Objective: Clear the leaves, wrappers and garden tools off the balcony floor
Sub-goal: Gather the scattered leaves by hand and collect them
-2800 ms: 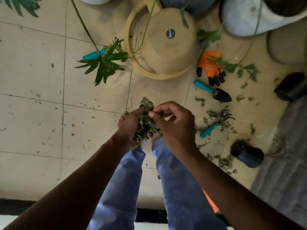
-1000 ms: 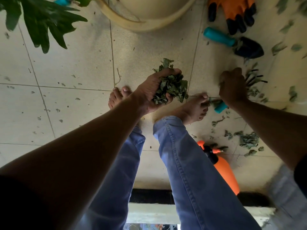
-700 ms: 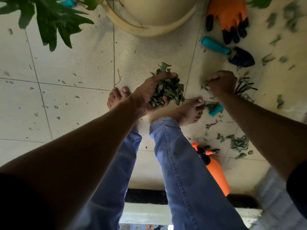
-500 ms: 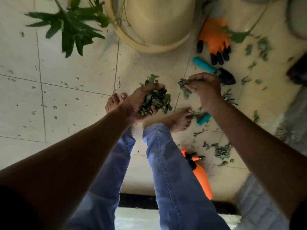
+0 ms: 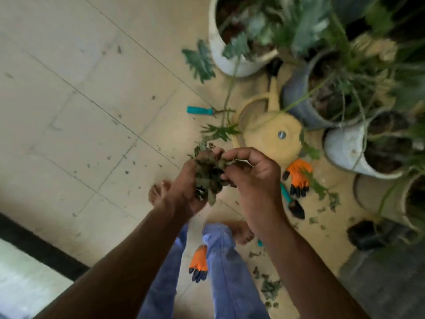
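Presently I log: leaf clump (image 5: 208, 173), dry, crumpled, dark green, clutched in left hand (image 5: 184, 192); right hand (image 5: 253, 178) pinching its edge

My right forearm hid most of a teal-handled tool (image 5: 260, 243) by my foot, the potted plants (image 5: 340, 54) were motion-blurred, and my leg covered the orange glove's (image 5: 199, 261) cuff.

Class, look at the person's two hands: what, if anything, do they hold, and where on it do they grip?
A clump of dry leaves: the left hand cups it from below, the right hand pinches its right side.
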{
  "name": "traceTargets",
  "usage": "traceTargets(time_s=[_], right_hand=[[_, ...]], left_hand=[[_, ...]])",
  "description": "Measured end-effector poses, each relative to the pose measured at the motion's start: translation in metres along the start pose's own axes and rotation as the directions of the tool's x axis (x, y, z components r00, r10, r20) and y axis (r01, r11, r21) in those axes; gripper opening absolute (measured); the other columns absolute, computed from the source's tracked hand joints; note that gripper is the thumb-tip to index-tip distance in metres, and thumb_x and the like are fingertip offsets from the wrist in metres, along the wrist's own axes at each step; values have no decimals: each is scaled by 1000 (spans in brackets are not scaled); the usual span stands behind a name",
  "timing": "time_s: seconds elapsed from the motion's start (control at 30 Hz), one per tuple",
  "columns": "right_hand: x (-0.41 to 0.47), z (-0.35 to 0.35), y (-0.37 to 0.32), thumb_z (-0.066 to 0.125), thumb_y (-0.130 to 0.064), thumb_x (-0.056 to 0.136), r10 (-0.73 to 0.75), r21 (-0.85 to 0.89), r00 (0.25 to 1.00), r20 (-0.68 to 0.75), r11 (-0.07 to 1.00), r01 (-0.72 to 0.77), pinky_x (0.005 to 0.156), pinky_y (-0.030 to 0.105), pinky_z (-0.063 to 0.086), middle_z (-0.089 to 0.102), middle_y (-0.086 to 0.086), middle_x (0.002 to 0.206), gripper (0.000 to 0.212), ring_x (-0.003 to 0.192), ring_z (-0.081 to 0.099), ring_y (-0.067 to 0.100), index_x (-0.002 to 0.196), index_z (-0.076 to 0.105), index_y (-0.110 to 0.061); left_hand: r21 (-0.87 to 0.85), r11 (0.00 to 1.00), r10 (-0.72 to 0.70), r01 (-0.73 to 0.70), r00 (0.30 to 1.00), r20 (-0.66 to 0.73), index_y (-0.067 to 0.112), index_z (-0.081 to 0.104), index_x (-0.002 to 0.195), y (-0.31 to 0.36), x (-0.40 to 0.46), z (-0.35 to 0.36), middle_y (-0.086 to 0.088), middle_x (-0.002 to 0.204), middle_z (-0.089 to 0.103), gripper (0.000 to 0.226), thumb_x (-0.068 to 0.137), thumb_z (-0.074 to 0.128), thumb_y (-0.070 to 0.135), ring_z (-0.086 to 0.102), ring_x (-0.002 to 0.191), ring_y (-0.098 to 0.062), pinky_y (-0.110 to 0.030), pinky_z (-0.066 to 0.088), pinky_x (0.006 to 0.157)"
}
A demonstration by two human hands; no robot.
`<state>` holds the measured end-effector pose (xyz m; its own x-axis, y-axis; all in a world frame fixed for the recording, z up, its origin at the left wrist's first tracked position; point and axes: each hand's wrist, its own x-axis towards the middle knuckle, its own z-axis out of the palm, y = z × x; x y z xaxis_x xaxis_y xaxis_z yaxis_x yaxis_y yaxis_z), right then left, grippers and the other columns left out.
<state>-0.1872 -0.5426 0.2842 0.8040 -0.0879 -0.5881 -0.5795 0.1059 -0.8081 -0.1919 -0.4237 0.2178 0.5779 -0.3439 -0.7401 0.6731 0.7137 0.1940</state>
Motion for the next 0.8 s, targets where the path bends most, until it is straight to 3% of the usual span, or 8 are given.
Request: traceTargets(time_s=[0.13, 0.23, 0.3, 0.4, 0.57, 0.63, 0.7, 0.8], right_hand=[[11, 76, -31, 60, 9, 79, -393, -316, 920, -10, 874, 370, 88, 46, 58, 76, -5, 96, 32, 99, 72, 18, 87, 74, -18], [22, 131, -48, 58, 3, 80, -450, -339, 893, 6, 839, 425, 94, 50, 54, 75, -5, 97, 29, 103, 70, 23, 86, 72, -21], [28, 167, -60, 55, 3, 82, -393, -223, 920, -10, 897, 381, 94, 52, 54, 73, 7, 99, 26, 102, 70, 27, 84, 71, -16], [43, 218, -78, 51, 3, 82, -287, 11, 958, 8, 958, 287, 92, 54, 56, 69, 26, 97, 16, 97, 70, 37, 82, 67, 2], [71, 290, -103, 56, -5, 84, -130, 276, 986, 102, 956, 97, 79, 44, 60, 71, 24, 88, 17, 85, 69, 37, 88, 68, 4], [86, 314, -109, 58, -9, 84, -63, 341, 989, 133, 940, 14, 87, 52, 59, 70, 30, 95, 17, 91, 70, 46, 93, 68, 1], [104, 339, -114, 60, -12, 84, 25, 412, 982, 188, 905, -102, 101, 68, 48, 62, 43, 114, 21, 108, 62, 58, 100, 66, 0], [135, 375, -122, 61, -14, 84, 76, 460, 964, 255, 867, -190, 106, 73, 39, 54, 44, 129, 27, 120, 56, 59, 107, 65, -2]], left_hand=[[-176, 966, 178, -187, 982, -65, 11, 71, 98, 54, -27, 11, -12, 94, 70, 20, 96, 55, 22, 70, 87, -24, -34, 59, 76], [-240, 931, 248, -277, 958, -145, 6, 62, 117, 97, -45, 19, -16, 106, 65, 26, 100, 55, 24, 66, 100, -26, -34, 56, 88], [-280, 897, 295, -341, 935, -195, 6, 63, 115, 128, -54, 22, -13, 105, 65, 26, 101, 53, 25, 65, 99, -23, -33, 55, 88], [-336, 830, 383, -444, 893, -235, 11, 71, 96, 175, -69, 23, -5, 93, 70, 15, 93, 62, 23, 71, 87, -17, -28, 58, 75], [-349, 704, 528, -619, 784, -327, 9, 72, 92, 250, -80, 15, -8, 94, 72, 29, 103, 54, 29, 71, 89, -21, -32, 59, 79], [-373, 661, 552, -651, 759, -346, 7, 71, 97, 276, -80, 12, -10, 98, 71, 33, 103, 53, 34, 71, 93, -24, -35, 61, 83], [-397, 634, 553, -663, 748, -367, 6, 66, 107, 304, -78, 7, -15, 108, 67, 39, 101, 52, 43, 68, 102, -29, -40, 58, 93], [-377, 620, 553, -688, 724, -412, 5, 56, 122, 348, -68, -1, -21, 123, 56, 51, 102, 47, 51, 60, 113, -35, -46, 51, 104]])
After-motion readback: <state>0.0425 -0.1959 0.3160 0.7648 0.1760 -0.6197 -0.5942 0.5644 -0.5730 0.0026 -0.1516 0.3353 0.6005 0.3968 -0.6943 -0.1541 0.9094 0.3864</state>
